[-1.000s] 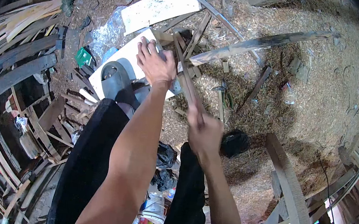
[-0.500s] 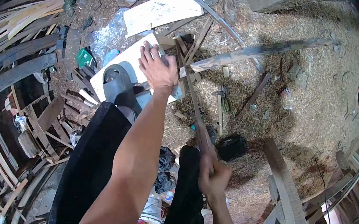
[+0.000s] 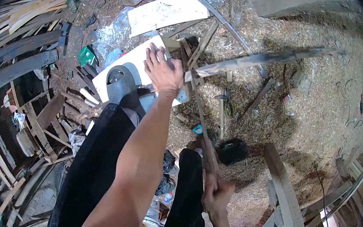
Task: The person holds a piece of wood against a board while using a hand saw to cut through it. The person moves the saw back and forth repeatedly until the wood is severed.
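Observation:
My left hand bears down over the near end of a long wooden pole, its fingers draped past the pole onto a white board. A handsaw crosses the pole just right of that hand, touching or very near its pale end. Around the saw's long wooden handle, low in the view, my right hand is closed. A foot in a grey clog rests on the board beside the left hand. The wood under my palm is hidden.
Pliers and a teal tape measure lie on the shavings, near a black bag. Stacked planks line the left side. A thick beam slants up at lower right. Another white panel lies at the top.
My right hand and the saw have drawn back toward my body, so less blade shows beyond the pole. My left hand stays on the wood; the whole view has shifted slightly.

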{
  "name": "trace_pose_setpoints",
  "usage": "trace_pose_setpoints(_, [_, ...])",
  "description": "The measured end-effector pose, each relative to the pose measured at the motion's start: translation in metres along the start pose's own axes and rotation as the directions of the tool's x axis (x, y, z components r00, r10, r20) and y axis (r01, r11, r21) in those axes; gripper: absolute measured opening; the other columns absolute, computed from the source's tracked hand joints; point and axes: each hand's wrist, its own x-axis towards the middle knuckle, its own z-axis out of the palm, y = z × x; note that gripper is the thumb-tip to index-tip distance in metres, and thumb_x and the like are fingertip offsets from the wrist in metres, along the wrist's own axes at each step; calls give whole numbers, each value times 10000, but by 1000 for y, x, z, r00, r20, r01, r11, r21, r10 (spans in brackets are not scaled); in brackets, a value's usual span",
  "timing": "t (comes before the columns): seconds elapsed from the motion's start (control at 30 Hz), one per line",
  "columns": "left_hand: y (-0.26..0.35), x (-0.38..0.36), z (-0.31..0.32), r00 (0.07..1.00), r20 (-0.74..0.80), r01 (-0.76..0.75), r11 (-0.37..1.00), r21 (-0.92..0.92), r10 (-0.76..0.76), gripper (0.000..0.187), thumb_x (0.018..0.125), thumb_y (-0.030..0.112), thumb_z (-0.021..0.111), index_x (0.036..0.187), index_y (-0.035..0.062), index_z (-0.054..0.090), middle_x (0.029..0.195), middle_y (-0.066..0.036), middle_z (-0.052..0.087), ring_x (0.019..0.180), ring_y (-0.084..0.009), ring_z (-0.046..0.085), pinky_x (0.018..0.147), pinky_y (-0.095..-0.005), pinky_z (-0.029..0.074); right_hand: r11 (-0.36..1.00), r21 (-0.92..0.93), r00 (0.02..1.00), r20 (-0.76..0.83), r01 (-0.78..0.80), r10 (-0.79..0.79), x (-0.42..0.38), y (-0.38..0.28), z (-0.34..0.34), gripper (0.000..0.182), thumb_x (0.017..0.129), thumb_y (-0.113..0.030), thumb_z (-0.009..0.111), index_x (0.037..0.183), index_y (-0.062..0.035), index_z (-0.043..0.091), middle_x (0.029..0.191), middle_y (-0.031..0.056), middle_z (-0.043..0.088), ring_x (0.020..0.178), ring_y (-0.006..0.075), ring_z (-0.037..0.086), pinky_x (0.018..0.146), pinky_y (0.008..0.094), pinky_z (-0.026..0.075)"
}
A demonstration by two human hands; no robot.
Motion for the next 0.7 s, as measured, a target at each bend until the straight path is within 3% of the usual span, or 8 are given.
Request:
trace_pose_setpoints(0.13, [0,-1,-2,1000,24,-13,1000,16,12,540,807,269,506,1281,10,505,1490,-203,366,1429,-369,257,1153,-545,189,967,12,938,-249,253,-242,53,-16,37,297,903,-250,637,756,-1,702,591,245,584,530,402,618,506,445,482])
trace_pose_setpoints(0.17, [0,0,0,1000,21,-19,1000,13,19,540,807,269,506,1281,10,505,1490,-203,366,1429,-369,257,1153,-545,189,993,18,983,-147,117,-114,81,-28,45,340,909,-289,623,713,-22,698,587,242,586,546,412,621,520,448,491])
trace_pose_setpoints(0.3, [-3,4,1,1000,9,-19,1000,23,19,531,812,268,503,1273,3,504,1490,-204,366,1424,-372,259,1151,-542,193,982,-73,971,-151,176,-185,172,-79,70,401,933,-340,574,714,-23,684,612,246,597,610,420,640,573,476,511])
trace_pose_setpoints(0.4, [1,1,-1,1000,20,-22,1000,15,22,526,813,268,502,1263,-4,505,1491,-200,367,1419,-374,263,1146,-544,198,982,-3,977,-100,187,-186,137,-58,58,441,944,-365,550,707,-18,683,619,257,597,629,436,638,591,483,519])
trace_pose_setpoints(0.53, [-1,-2,0,1000,7,-16,1000,17,16,525,810,279,504,1251,-7,504,1492,-192,369,1415,-378,270,1138,-548,204,997,2,996,-45,76,-75,24,-7,15,265,926,-247,598,931,-13,722,694,238,649,642,386,685,613,421,537])
trace_pose_setpoints(0.57, [-1,-1,0,1000,0,-13,1000,11,13,528,810,283,505,1251,-7,503,1492,-191,370,1418,-375,269,1141,-548,200,982,89,982,-106,167,-157,11,0,11,235,917,-218,610,956,-12,718,699,225,655,628,366,689,595,409,530])
trace_pose_setpoints(0.63, [-2,-2,-2,1000,10,-4,1000,5,4,543,812,290,503,1267,-6,498,1498,-193,363,1428,-369,259,1149,-549,187,950,180,959,-168,257,-228,11,-2,14,212,908,-188,622,981,-12,715,703,212,662,613,347,693,576,396,522])
trace_pose_setpoints(0.7, [2,-1,-2,999,35,14,1000,18,-14,553,817,291,498,1284,-4,493,1508,-195,351,1437,-363,249,1157,-549,177,968,83,959,-182,235,-217,39,-14,24,244,918,-233,608,940,-16,716,675,223,653,620,371,684,582,409,530])
